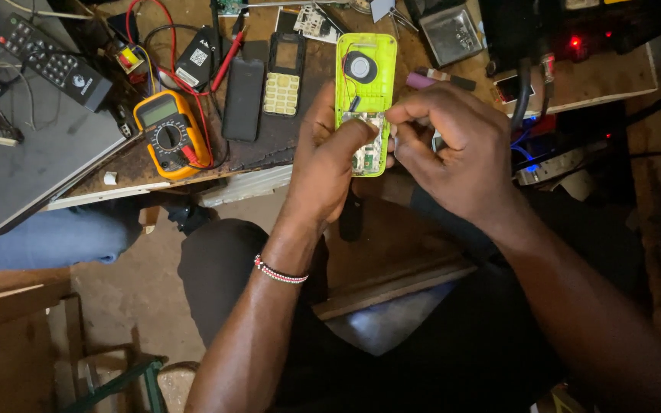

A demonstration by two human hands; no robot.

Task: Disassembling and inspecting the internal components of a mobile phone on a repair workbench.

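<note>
My left hand [329,157] grips a bright green opened phone body [366,84] from its lower left side, thumb lying across the exposed circuit board. A round speaker and red wires show in the upper part of the shell. My right hand [453,145] is at the phone's lower right edge, fingers pinched together against the board; whether a small part or tool sits between the fingertips is hidden. A beaded bracelet [280,271] circles my left wrist.
On the wooden bench lie a yellow multimeter [168,134] with red leads, a black battery cover [243,98], a phone front frame with keypad [283,76], a remote control [53,63], a grey flat device [32,160] and a small metal tray [450,32]. Cables hang right.
</note>
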